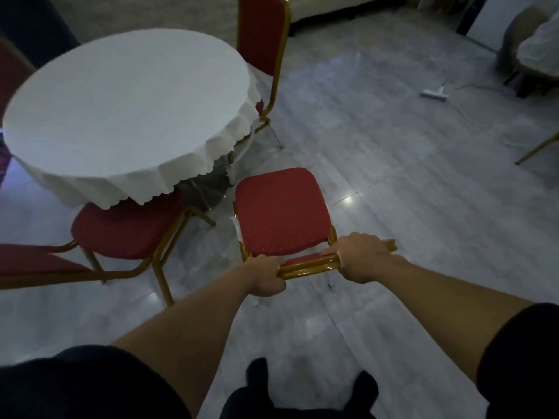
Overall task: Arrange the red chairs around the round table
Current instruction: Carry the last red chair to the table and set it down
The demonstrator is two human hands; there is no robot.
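Observation:
A red chair (pixel 279 208) with a gold frame stands in front of me, its seat facing the round table (pixel 121 101), which wears a white scalloped cloth. My left hand (pixel 266 276) and my right hand (pixel 361 257) both grip the top rail of its backrest. A second red chair (pixel 124 231) is tucked partly under the table's near edge at the left. A third red chair (pixel 263 34) stands upright at the table's far right side. Part of another red chair (pixel 12 71) shows at the far left edge.
A red seat or backrest (pixel 33 263) pokes in at the lower left. A white floor-cleaning head (pixel 434 95) with a cord lies on the grey tiles at the right. A cloth-covered chair (pixel 532 52) and a gold chair leg (pixel 538 149) sit at the right edge.

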